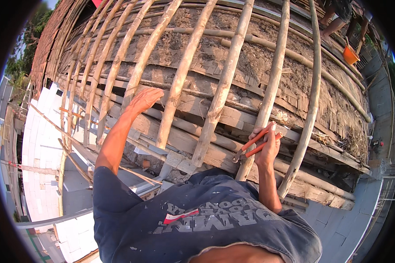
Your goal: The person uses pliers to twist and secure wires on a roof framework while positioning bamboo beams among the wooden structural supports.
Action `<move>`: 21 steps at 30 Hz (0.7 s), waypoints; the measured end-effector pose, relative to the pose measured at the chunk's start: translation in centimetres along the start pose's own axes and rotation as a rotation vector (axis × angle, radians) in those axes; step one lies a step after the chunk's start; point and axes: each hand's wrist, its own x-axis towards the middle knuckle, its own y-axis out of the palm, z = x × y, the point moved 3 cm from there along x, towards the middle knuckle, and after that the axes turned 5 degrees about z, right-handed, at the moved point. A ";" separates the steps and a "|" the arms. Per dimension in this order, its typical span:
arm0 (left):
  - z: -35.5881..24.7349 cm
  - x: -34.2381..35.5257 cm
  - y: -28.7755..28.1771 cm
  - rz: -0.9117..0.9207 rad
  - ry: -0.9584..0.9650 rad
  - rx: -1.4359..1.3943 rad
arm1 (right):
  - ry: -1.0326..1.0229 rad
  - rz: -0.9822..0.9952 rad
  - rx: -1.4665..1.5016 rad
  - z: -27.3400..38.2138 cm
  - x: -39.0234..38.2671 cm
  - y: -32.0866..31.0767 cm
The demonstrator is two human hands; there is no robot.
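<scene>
My right hand (268, 151) is closed around orange-handled pincers (253, 141). Their handles are spread somewhat apart, and the metal head points left, in front of a round wooden pole (271, 87). My left hand (145, 100) reaches out with its fingers stretched and close together, nothing in its grasp. It lies over another peeled pole (141, 65); whether it bears on the wood I cannot tell. Several such poles run side by side up the sloping roof frame. Beneath them, thicker cross beams (219, 116) run from left to right.
Worn woven matting (215, 61) covers the slope between the poles. Red roof tiles (52, 41) edge the far left, above a white block wall (41, 149). At the upper right, a person's bare legs (333, 27) show near an orange bucket (350, 55). A grey wall (333, 223) drops away at the lower right.
</scene>
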 end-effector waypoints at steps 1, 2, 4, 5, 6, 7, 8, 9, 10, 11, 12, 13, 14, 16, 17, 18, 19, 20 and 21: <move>0.0 0.4 -0.1 0.011 -0.027 -0.148 | -0.009 -0.006 0.006 0.0 0.0 -0.2; -0.3 0.2 -0.4 0.005 -0.033 -0.117 | -0.002 0.000 0.001 -0.2 0.0 -0.1; -1.6 1.0 -0.3 -0.015 -0.018 -0.070 | -0.005 -0.013 -0.021 0.0 0.2 -0.2; -2.0 1.6 -0.6 -0.020 -0.049 -0.120 | 0.015 -0.032 -0.045 -0.1 0.2 -0.8; -2.4 2.1 -0.5 -0.093 -0.062 -0.172 | 0.001 -0.026 -0.032 0.2 0.2 -1.0; -2.6 2.6 -0.5 -0.173 -0.066 -0.219 | -0.013 -0.014 0.002 0.2 0.2 -1.3; -2.1 2.6 0.1 -0.161 -0.132 -0.237 | -0.033 -0.001 0.035 0.3 0.1 -1.3; -1.9 2.6 0.8 -0.197 -0.174 -0.281 | 0.001 -0.025 0.004 0.4 0.1 -1.3; -1.6 2.3 1.6 -0.236 -0.220 -0.326 | 0.027 -0.053 -0.026 0.5 0.2 -1.2; -1.2 1.8 2.4 -0.278 -0.270 -0.373 | 0.050 -0.062 -0.018 0.4 0.3 -1.1; 0.1 -0.1 3.8 -0.335 -0.323 -0.391 | 0.085 -0.053 -0.003 -0.2 0.4 -0.7; -0.7 0.3 3.8 -0.384 -0.343 -0.482 | 0.088 -0.078 0.020 -0.8 0.8 -1.6; -0.4 -0.2 4.0 -0.456 -0.387 -0.430 | 0.099 -0.078 0.058 -1.0 0.9 -1.8; -0.1 0.0 4.2 -0.414 -0.624 -0.598 | 0.103 -0.123 0.076 0.2 0.8 -2.0; 0.7 1.3 6.0 -0.479 -0.595 -0.727 | 0.090 -0.150 0.076 1.0 0.6 -2.6; 1.6 1.8 7.3 -0.543 -0.585 -0.841 | 0.094 -0.159 0.085 1.4 0.6 -3.2; 1.7 1.9 7.5 -0.564 -0.589 -0.909 | 0.098 -0.181 0.096 1.7 0.7 -3.4; 1.8 2.3 7.8 -0.585 -0.594 -0.979 | 0.103 -0.203 0.106 2.0 0.7 -3.7; 1.9 2.4 8.1 -0.600 -0.601 -1.048 | 0.112 -0.226 0.119 2.1 0.7 -4.1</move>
